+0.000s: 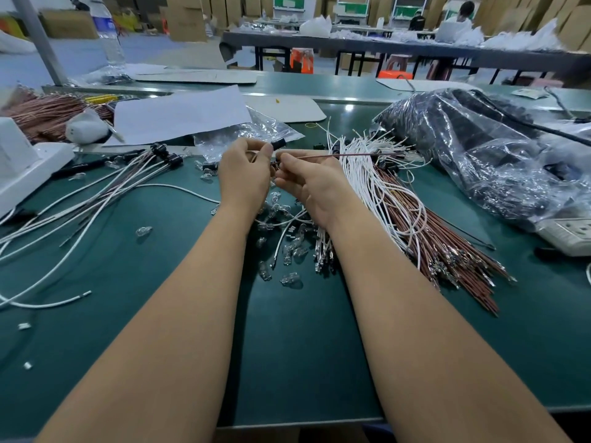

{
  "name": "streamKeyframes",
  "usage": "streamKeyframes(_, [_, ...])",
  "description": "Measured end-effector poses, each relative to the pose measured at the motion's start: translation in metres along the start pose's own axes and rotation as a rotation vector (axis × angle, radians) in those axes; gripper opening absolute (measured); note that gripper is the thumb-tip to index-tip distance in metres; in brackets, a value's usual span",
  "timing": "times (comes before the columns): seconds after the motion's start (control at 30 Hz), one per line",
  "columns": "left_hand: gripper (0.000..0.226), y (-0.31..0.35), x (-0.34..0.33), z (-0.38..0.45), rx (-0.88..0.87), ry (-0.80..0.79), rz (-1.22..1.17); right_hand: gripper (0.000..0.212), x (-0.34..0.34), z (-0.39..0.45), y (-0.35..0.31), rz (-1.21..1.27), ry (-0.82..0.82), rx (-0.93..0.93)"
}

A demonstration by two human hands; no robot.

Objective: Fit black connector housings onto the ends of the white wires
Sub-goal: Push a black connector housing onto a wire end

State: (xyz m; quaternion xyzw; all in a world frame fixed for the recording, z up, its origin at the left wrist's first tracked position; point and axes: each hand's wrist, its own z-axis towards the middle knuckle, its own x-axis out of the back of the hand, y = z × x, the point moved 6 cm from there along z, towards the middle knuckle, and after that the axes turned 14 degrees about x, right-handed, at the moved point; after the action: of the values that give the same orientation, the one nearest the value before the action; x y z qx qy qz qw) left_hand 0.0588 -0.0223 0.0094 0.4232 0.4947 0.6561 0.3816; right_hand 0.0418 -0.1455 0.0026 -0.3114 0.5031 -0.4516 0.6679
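Observation:
My left hand pinches a small black connector housing between thumb and fingers above the green table. My right hand pinches a thin brown wire that stretches out to the right, its near end close to the housing. Just right of my hands lies a bundle of white wires over a bundle of brown wires. Finished wires with black housings fan out on the left.
Small clear bulbs are scattered under my wrists. A clear bag of black parts fills the right. White paper, a plastic bag, a white device and a power strip sit around the green table.

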Motion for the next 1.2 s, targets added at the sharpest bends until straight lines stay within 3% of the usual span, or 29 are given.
streamKeyframes(0.17, [0.007,0.001,-0.003,-0.004,0.002,-0.091,-0.089,0.017,0.009,-0.001,-0.004,0.053,0.130,0.074])
streamKeyframes(0.53, [0.015,0.001,-0.008,-0.010,-0.061,-0.237,-0.047,0.019,0.039,-0.006,-0.030,-0.001,0.445,0.368])
streamKeyframes(0.73, [0.011,0.001,-0.011,-0.010,-0.065,-0.254,-0.066,0.019,0.040,-0.006,-0.027,-0.075,0.395,0.329])
streamKeyframes(0.97, [0.011,0.001,-0.009,-0.011,-0.044,-0.225,-0.062,0.019,0.035,-0.004,-0.022,-0.340,0.282,0.289])
streamKeyframes(1.2, [0.008,0.003,-0.006,-0.012,0.030,-0.237,-0.111,0.018,0.037,-0.005,-0.019,-0.239,0.304,0.203])
